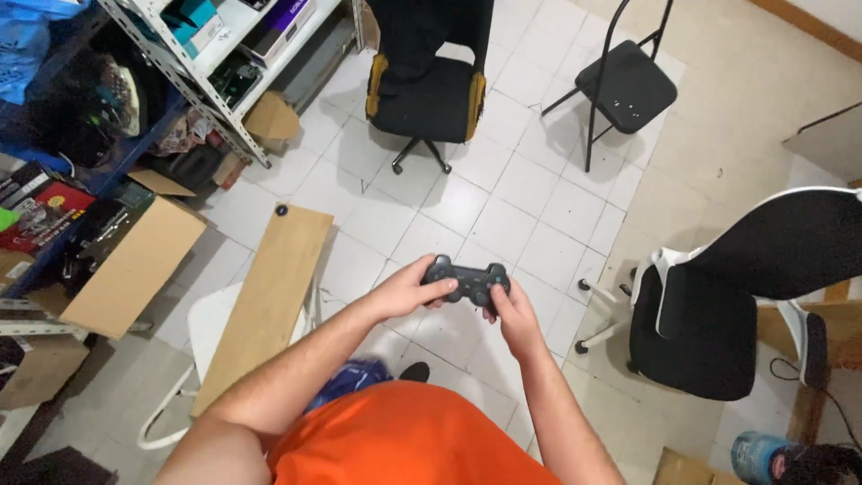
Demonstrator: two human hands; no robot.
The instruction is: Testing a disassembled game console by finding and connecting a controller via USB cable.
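White floor tiles (503, 216) fill the room below the person, who looks straight down at both hands from above an orange shirt (404, 440). Left hand (406, 289) and right hand (514, 310) are both clamped on a black game controller (467, 280), held in the air in front of the body, above the tiles; each hand wraps one grip, and the thumbs seem to rest on its top face, though that detail is small. Just left of the left forearm, a long wooden board (269, 301) lies across a white chair (202, 332). Farther left sit flattened cardboard (135, 265) and a metal shelf rack (211, 81) crowded with boxes. Beyond the controller stands a black office chair with yellow armrests (426, 85), and to its right a black folding chair (626, 85). Near the right forearm stands a black-and-white swivel chair (718, 305).
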